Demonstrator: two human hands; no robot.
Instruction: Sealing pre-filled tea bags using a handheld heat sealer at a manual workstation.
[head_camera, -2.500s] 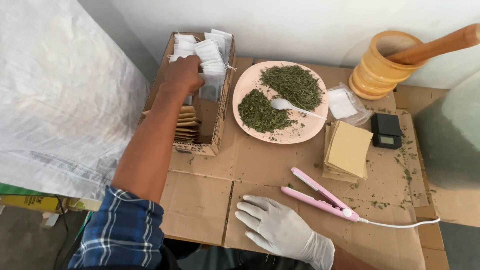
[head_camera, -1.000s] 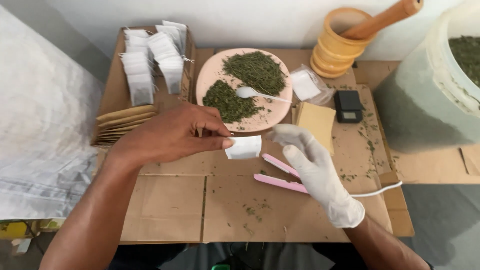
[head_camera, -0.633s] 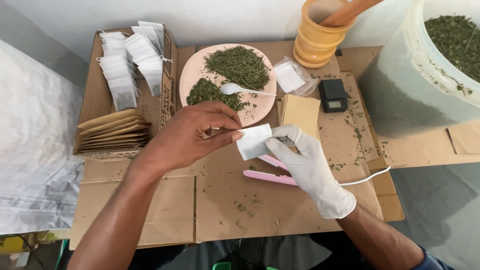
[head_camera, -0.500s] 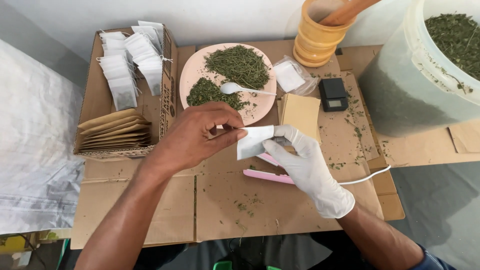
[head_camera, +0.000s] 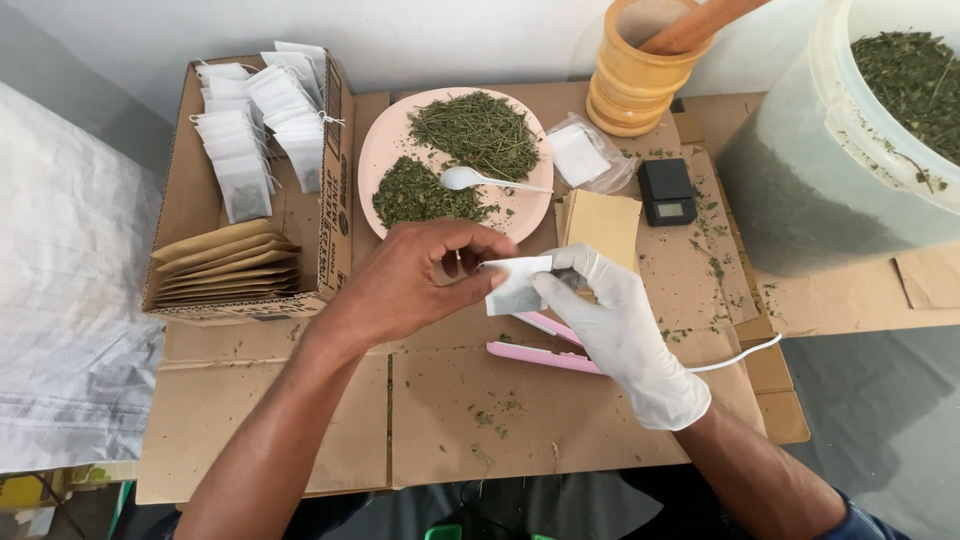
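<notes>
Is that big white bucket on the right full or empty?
Well filled. The white bucket holds dried green herb high up toward its rim, and a dark mass shows through its translucent wall. Its far side is out of frame.

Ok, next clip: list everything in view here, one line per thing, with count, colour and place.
small paper bag: one, white, held between both hands
cardboard box: one, brown, far left
filled tea bags: many, white, upright in the box
envelopes: a stack, tan, front of the box
plate: one, pink, centre back
dried herb: two green heaps on the plate
spoon: one, white, on the plate
mortar: one, wooden, back
scale: one, black, right of the plate
bucket: one, translucent, right, holds herb
sealer: one, pink, under the hands
left hand: bare
right hand: white glove
</notes>
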